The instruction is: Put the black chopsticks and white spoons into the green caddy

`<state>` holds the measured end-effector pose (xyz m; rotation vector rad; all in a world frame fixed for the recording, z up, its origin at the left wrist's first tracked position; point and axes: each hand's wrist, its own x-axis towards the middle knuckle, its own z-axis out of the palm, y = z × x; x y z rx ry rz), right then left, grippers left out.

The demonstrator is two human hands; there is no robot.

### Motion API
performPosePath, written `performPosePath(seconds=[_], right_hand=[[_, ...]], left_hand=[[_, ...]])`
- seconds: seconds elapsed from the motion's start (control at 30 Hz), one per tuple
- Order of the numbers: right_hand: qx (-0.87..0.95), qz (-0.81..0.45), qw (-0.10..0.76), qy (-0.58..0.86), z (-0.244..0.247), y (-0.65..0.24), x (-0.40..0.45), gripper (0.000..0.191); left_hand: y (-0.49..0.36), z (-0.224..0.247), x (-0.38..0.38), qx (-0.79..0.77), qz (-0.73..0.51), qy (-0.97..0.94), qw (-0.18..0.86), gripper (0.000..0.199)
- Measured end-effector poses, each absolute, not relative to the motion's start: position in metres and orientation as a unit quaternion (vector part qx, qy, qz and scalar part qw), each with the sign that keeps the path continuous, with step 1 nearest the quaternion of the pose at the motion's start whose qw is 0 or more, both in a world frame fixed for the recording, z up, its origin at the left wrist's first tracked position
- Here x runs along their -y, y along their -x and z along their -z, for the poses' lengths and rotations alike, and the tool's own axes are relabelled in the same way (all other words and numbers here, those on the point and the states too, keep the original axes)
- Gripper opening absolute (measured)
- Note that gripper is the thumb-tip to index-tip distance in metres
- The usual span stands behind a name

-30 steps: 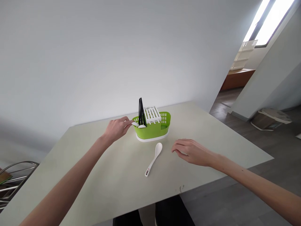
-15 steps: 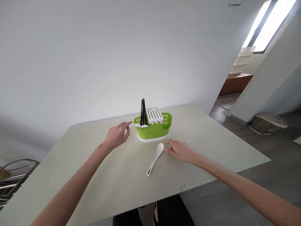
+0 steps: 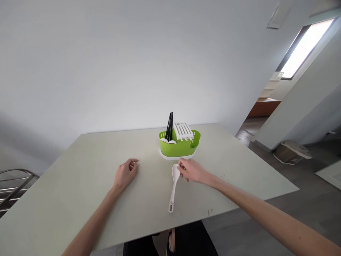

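Note:
A white spoon [image 3: 173, 188] lies over the pale table, its bowl toward the back and its handle toward me. My right hand [image 3: 194, 171] pinches the edge of the spoon's bowl between thumb and fingers. To the left, my left hand [image 3: 126, 175] rests by the table surface with its fingers loosely curled and nothing visible in them. Behind the spoon stands a green basket [image 3: 176, 149] on a white base. Black chopsticks [image 3: 169, 126] stand in its left part, with two white spoon-like pieces at its front rim. A white slotted rack [image 3: 183, 131] sits on top.
The table [image 3: 106, 149] meets a plain wall at the back. Its right edge slants toward the floor, where a lidded bin [image 3: 291, 153] stands. A metal rack or chair frame [image 3: 18, 181] is at the far left.
My right hand has moved left and taken hold of the spoon's bowl; the spoon has turned more upright in view. My left hand has drawn back from the basket and its fingers have curled.

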<state>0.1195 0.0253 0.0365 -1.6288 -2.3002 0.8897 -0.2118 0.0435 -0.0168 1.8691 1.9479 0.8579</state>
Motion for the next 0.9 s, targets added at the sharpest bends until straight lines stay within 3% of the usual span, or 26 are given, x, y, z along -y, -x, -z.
performPosePath(seconds=[0.13, 0.27, 0.33, 0.43, 0.57, 0.9], right_hand=[[0.789, -0.237, 0.247, 0.510, -0.114, -0.118, -0.034, 0.022], [0.751, -0.007, 0.365, 0.551, -0.182, -0.115, -0.062, 0.026], [0.740, 0.119, 0.340, 0.568, -0.195, -0.108, -0.079, 0.026], [0.760, 0.214, 0.221, 0.572, -0.191, -0.090, -0.101, 0.026], [0.795, 0.238, 0.081, 0.552, -0.172, -0.062, -0.116, 0.029], [0.842, 0.218, -0.020, 0.492, -0.151, -0.034, -0.137, 0.029]], left_hand=[[0.213, 0.023, -0.035, -0.675, -0.337, -0.633, 0.173, 0.035], [0.216, 0.023, -0.031, -0.661, -0.377, -0.615, 0.205, 0.035], [0.218, 0.026, -0.031, -0.656, -0.381, -0.616, 0.210, 0.034], [0.220, 0.032, -0.032, -0.656, -0.370, -0.626, 0.203, 0.031], [0.220, 0.037, -0.031, -0.654, -0.359, -0.636, 0.196, 0.029], [0.218, 0.034, -0.027, -0.652, -0.331, -0.655, 0.191, 0.027]])
